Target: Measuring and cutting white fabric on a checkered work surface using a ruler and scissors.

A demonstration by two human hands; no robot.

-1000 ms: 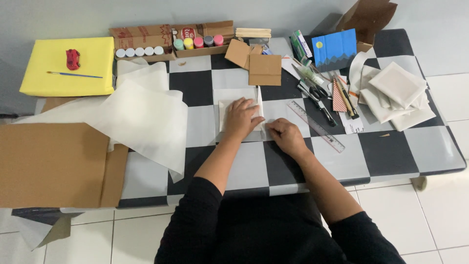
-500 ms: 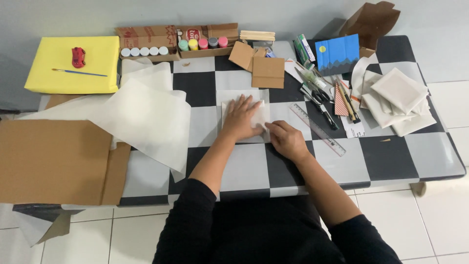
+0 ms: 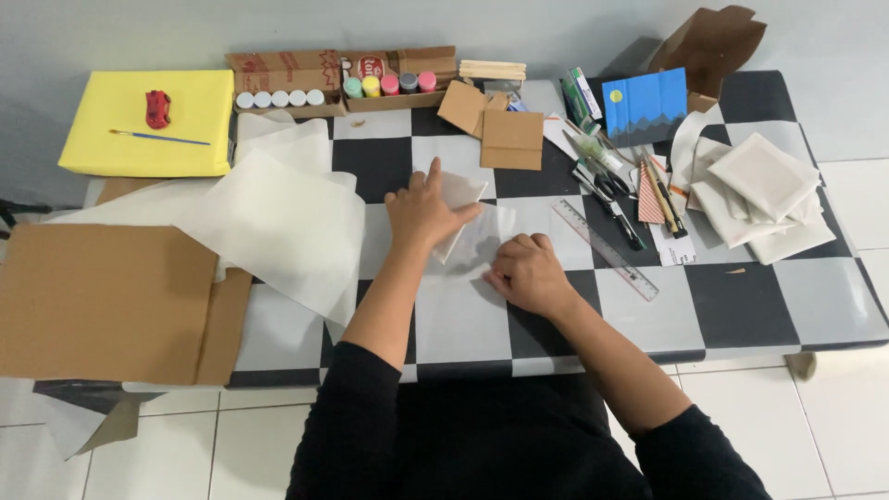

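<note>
A thin translucent sheet [image 3: 482,236] lies on the checkered table [image 3: 741,296] in front of me, wrapped about a small white flat thing [image 3: 463,190]. My left hand [image 3: 421,208] presses flat on that thing, fingers spread, the index finger pointing away from me. My right hand [image 3: 528,273] rests on the near right part of the sheet with its fingers curled under. Neither hand lifts anything off the table.
Large translucent sheets [image 3: 278,222] and flat brown cardboard [image 3: 102,296] lie to the left. A yellow box [image 3: 148,125] with a red toy car and a brush sits far left. Paint jars [image 3: 389,85], cardboard squares [image 3: 509,139], a clear ruler [image 3: 607,250], scissors, pens and white canvases [image 3: 764,181] fill the back and right.
My left hand slid up and spread over the white thing, and the thin sheet has been folded over it. My right hand stayed low on the sheet, curling into a loose fist.
</note>
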